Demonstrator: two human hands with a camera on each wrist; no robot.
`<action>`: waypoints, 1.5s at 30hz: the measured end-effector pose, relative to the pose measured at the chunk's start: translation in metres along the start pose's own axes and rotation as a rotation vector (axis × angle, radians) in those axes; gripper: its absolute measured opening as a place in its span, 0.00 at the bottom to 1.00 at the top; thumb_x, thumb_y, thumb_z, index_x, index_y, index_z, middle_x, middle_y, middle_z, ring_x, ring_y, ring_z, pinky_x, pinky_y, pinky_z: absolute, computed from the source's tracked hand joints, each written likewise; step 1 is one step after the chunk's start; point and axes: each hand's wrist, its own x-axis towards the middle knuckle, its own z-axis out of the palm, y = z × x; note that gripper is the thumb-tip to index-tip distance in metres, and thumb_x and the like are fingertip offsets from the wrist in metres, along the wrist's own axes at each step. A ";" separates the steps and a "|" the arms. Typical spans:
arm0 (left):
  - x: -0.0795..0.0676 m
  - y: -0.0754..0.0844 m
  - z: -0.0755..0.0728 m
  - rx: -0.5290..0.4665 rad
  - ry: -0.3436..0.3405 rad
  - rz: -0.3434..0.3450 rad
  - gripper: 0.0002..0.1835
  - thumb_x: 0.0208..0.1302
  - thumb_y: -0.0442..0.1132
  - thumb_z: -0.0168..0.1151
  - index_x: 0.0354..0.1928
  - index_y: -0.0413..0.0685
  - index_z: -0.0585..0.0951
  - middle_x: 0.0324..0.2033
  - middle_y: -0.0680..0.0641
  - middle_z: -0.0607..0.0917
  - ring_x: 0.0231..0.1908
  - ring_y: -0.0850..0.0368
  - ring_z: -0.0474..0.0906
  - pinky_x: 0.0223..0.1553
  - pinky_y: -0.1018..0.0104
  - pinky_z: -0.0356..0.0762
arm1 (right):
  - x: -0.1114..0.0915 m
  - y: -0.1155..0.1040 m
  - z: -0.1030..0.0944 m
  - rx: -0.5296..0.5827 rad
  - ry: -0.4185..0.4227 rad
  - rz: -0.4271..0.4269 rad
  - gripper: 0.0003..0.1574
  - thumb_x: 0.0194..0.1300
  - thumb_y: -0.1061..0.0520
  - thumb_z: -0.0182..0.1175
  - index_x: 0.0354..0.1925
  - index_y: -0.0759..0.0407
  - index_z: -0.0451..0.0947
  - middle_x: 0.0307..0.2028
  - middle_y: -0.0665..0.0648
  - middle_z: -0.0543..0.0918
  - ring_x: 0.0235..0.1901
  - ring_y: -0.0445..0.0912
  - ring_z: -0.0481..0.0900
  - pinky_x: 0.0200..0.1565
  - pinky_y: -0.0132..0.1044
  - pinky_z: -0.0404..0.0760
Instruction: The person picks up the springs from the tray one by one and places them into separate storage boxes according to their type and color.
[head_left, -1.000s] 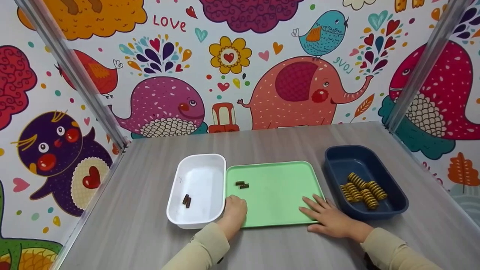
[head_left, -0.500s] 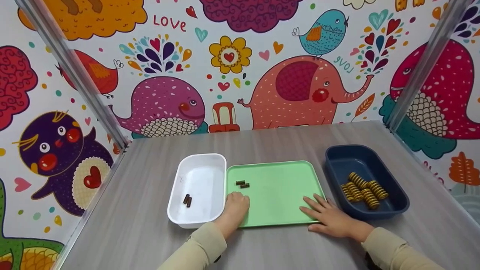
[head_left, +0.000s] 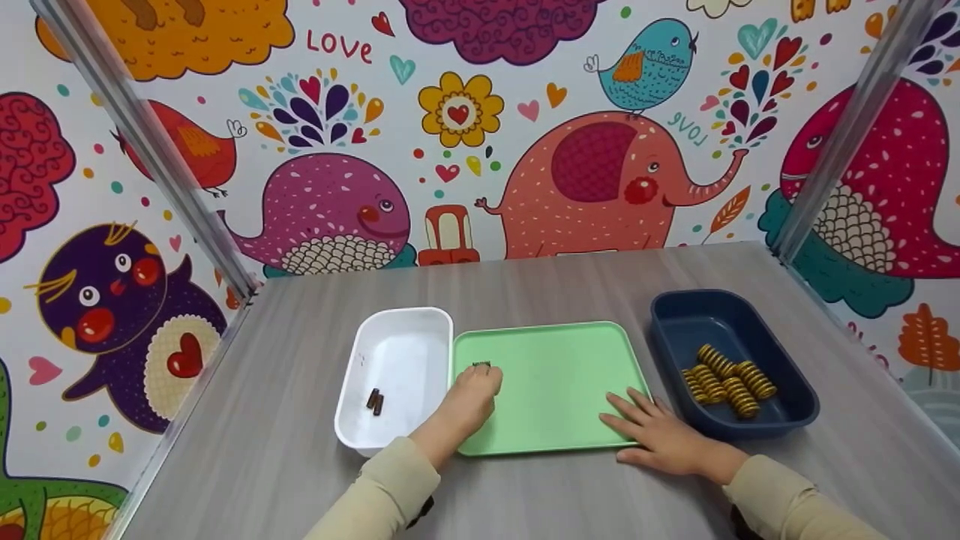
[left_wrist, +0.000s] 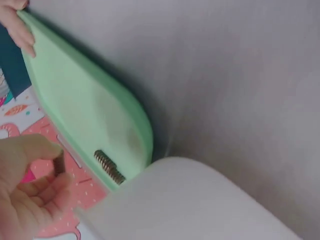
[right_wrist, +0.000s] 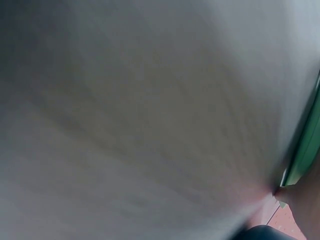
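Head: right hand (head_left: 666,441) on edge of tray (head_left: 559,390)

a dark coil (head_left: 481,364) is partly hidden in the head view, the right wrist view's table (right_wrist: 150,125) blurred.

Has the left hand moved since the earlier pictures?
Yes. Against the green tray in the head view, the left hand has moved forward, toward the tray's far edge.
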 end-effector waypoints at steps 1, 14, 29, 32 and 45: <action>0.001 -0.002 -0.001 -0.033 0.037 0.000 0.09 0.47 0.22 0.57 0.24 0.42 0.71 0.21 0.45 0.75 0.24 0.51 0.72 0.26 0.64 0.71 | 0.000 0.000 0.000 -0.005 0.001 -0.003 0.34 0.66 0.44 0.49 0.67 0.53 0.59 0.67 0.68 0.54 0.62 0.73 0.46 0.51 0.74 0.51; 0.004 -0.025 -0.019 -0.286 0.115 -0.120 0.12 0.44 0.21 0.61 0.23 0.40 0.68 0.21 0.47 0.72 0.25 0.53 0.69 0.28 0.62 0.70 | 0.000 -0.001 -0.001 0.009 -0.020 0.006 0.34 0.67 0.44 0.49 0.68 0.52 0.58 0.67 0.68 0.53 0.63 0.73 0.45 0.51 0.74 0.49; -0.001 -0.054 -0.027 -0.238 0.034 -0.307 0.11 0.41 0.22 0.59 0.21 0.41 0.68 0.20 0.47 0.71 0.23 0.53 0.67 0.27 0.60 0.68 | -0.001 -0.001 0.000 0.004 -0.014 0.004 0.34 0.66 0.43 0.48 0.67 0.53 0.59 0.67 0.68 0.53 0.62 0.74 0.45 0.52 0.74 0.50; -0.001 -0.059 -0.029 -0.221 -0.007 -0.348 0.10 0.40 0.22 0.59 0.21 0.40 0.69 0.20 0.45 0.72 0.23 0.50 0.68 0.27 0.57 0.68 | -0.001 -0.001 0.001 0.010 -0.012 0.007 0.35 0.66 0.43 0.49 0.67 0.53 0.59 0.67 0.68 0.53 0.63 0.74 0.45 0.52 0.74 0.50; 0.001 -0.076 -0.036 -0.201 -0.348 -0.613 0.10 0.44 0.24 0.60 0.32 0.35 0.74 0.28 0.38 0.79 0.32 0.42 0.78 0.35 0.55 0.77 | 0.000 0.001 0.001 -0.001 -0.018 0.016 0.35 0.66 0.42 0.48 0.67 0.52 0.58 0.68 0.67 0.53 0.63 0.72 0.44 0.53 0.73 0.50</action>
